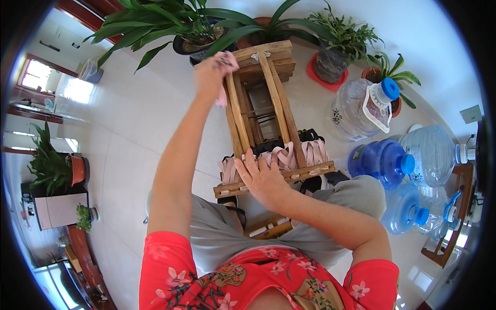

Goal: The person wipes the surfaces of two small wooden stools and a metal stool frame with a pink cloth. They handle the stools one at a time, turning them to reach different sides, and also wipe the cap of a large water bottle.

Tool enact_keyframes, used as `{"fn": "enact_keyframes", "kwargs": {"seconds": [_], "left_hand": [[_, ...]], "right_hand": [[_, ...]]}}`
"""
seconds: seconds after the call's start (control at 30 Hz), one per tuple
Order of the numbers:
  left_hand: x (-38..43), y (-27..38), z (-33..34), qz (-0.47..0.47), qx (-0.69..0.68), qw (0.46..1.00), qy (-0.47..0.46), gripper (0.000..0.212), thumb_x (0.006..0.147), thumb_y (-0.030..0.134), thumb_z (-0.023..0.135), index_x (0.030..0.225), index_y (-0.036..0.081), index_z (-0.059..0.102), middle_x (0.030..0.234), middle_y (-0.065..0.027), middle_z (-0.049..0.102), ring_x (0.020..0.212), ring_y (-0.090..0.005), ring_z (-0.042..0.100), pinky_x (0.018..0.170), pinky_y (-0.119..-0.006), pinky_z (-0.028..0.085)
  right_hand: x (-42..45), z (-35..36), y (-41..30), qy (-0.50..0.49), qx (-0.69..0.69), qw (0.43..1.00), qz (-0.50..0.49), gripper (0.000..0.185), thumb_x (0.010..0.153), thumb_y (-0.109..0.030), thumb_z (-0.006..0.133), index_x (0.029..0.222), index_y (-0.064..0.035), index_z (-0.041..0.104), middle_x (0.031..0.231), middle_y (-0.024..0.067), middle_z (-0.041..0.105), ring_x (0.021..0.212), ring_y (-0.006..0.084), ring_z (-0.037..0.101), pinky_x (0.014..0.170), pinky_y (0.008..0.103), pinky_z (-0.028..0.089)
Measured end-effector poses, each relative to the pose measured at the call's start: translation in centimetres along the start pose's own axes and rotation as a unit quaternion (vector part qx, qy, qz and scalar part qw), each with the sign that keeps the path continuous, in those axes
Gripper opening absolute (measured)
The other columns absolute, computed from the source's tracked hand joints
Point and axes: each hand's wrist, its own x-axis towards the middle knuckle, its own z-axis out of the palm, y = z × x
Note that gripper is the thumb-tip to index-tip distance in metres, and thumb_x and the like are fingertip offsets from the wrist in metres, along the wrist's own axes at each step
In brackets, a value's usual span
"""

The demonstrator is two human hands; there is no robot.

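A wooden folding stool frame (279, 104) stands in front of my knees, its long slats running away from me. Pink fabric strips (285, 158) are woven along its near end, with black strips (267, 147) behind them. At the far left corner of the frame, my left hand (209, 77) grips a pink cloth (231, 61), part of which hangs down beside the slats. The hand is slightly blurred. My right hand (265, 180) lies with fingers spread over the woven strips and the near wooden rail (310, 170), pressing on nothing loose that I can see.
Potted plants (329, 66) line the wall beyond the stool. To the right are a clear water jug (350, 110) with a blue cap and several blue or clear bottles (378, 162). A wooden seat (273, 228) is partly visible beneath me. Another potted plant (77, 170) stands far left.
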Motion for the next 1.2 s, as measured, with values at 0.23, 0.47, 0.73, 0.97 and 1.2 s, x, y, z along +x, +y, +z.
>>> {"fn": "enact_keyframes", "kwargs": {"seconds": [0.23,0.47,0.73,0.97,1.2], "left_hand": [[2.4,-2.9,-0.3,-0.029,0.013,0.995,-0.092,0.040,0.094,0.028,0.053,0.129,0.010,0.058,0.129,-0.0207,0.059,0.121,-0.0357,0.055,0.104,-0.046,0.040],[-3.0,-1.9,2.6,0.147,-0.031,0.986,-0.074,0.043,0.090,0.017,0.055,0.132,0.019,0.059,0.156,-0.0192,0.031,0.140,-0.0361,0.036,0.112,-0.042,0.035],[-12.1,0.8,-3.2,0.271,0.017,0.937,-0.219,0.045,0.085,0.002,0.057,0.127,0.018,0.064,0.157,-0.0117,0.033,0.144,-0.0335,0.031,0.116,-0.039,0.032],[-18.1,2.7,-7.7,0.206,-0.110,0.916,-0.326,0.051,0.081,-0.003,0.059,0.129,0.017,0.061,0.146,-0.0130,0.049,0.142,-0.0330,0.038,0.111,-0.038,0.038],[-17.1,3.7,-9.2,0.303,-0.051,0.893,-0.329,0.053,0.072,-0.008,0.063,0.120,0.013,0.066,0.129,-0.0070,0.062,0.122,-0.0317,0.055,0.101,-0.041,0.048]], "right_hand": [[0.1,-0.2,-0.2,-0.005,-0.003,1.000,-0.005,0.066,0.088,-0.019,0.058,0.146,0.0028,0.036,0.141,0.0324,0.037,0.107,0.0393,0.056,0.094,0.0592,0.043],[-0.2,-0.2,0.3,-0.007,-0.014,1.000,-0.001,0.067,0.087,-0.021,0.060,0.145,0.0029,0.036,0.141,0.0321,0.038,0.106,0.0380,0.057,0.093,0.0569,0.044],[-0.1,-0.1,-0.1,0.003,0.023,1.000,0.012,0.064,0.086,-0.018,0.060,0.143,0.0015,0.039,0.138,0.0302,0.040,0.108,0.0375,0.055,0.093,0.0584,0.043],[-0.7,-0.5,-0.2,0.134,0.078,0.988,-0.001,0.040,0.086,-0.016,0.057,0.124,-0.0056,0.056,0.118,0.0106,0.050,0.113,0.0300,0.048,0.096,0.0617,0.037],[-2.8,-2.1,1.0,0.161,0.154,0.974,-0.034,0.021,0.080,-0.016,0.060,0.101,-0.0122,0.062,0.121,0.0079,0.053,0.114,0.0261,0.049,0.091,0.0453,0.039]]}}
